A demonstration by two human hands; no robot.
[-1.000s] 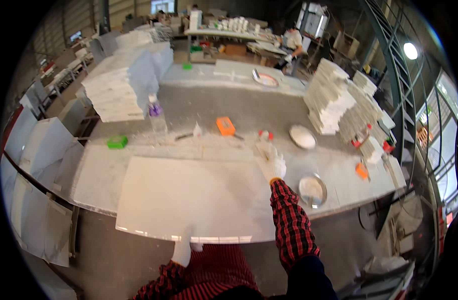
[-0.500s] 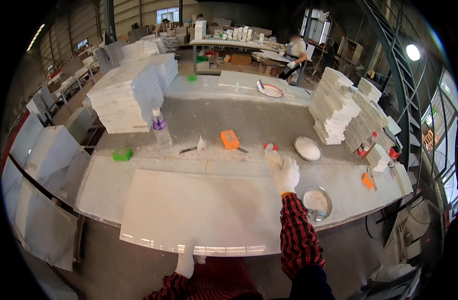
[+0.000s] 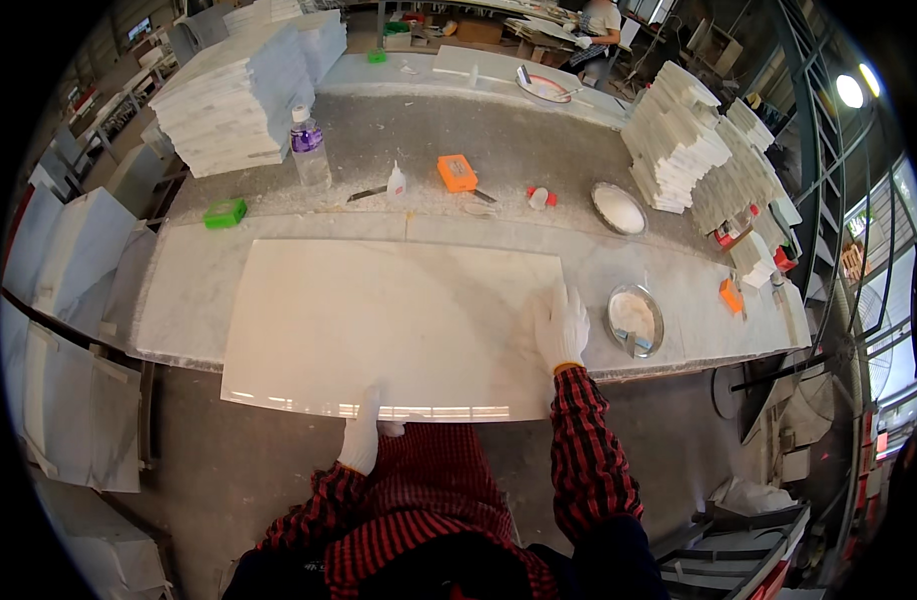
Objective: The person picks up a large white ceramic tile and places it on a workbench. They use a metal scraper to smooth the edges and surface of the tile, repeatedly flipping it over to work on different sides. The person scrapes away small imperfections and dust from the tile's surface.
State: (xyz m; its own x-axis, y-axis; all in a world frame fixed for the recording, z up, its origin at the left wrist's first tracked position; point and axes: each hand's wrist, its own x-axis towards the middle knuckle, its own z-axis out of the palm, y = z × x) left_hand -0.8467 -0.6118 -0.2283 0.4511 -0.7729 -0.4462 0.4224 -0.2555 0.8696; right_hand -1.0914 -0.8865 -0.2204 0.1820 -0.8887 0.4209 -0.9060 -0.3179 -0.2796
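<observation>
A pale, glossy stone slab (image 3: 379, 320) lies on the worktable, its front edge jutting slightly past the table's. My white-gloved left hand (image 3: 362, 440) pinches that front edge, thumb on top and fingers curled beneath. At the slab's right edge rests my gloved right hand (image 3: 563, 325), its fingers stretched forward and nothing visible in it. Just right of it stands a round metal bowl (image 3: 634, 305) of whitish paste with a blue-edged scraper (image 3: 634, 340) in it. Beyond the slab are a small red-and-white item (image 3: 542, 198), an orange box (image 3: 457, 173) and a white nozzle bottle (image 3: 397, 180).
Stacked stone slabs stand at far left (image 3: 229, 100) and far right (image 3: 674, 140). A clear bottle with a purple label (image 3: 308, 145), a green box (image 3: 225, 213) and a second bowl (image 3: 619, 208) sit on the table. Another person (image 3: 597, 35) is at the back.
My right hand has drawn back from beside the red-and-white item to the slab's right edge. My left hand keeps its hold. The view has tipped downward.
</observation>
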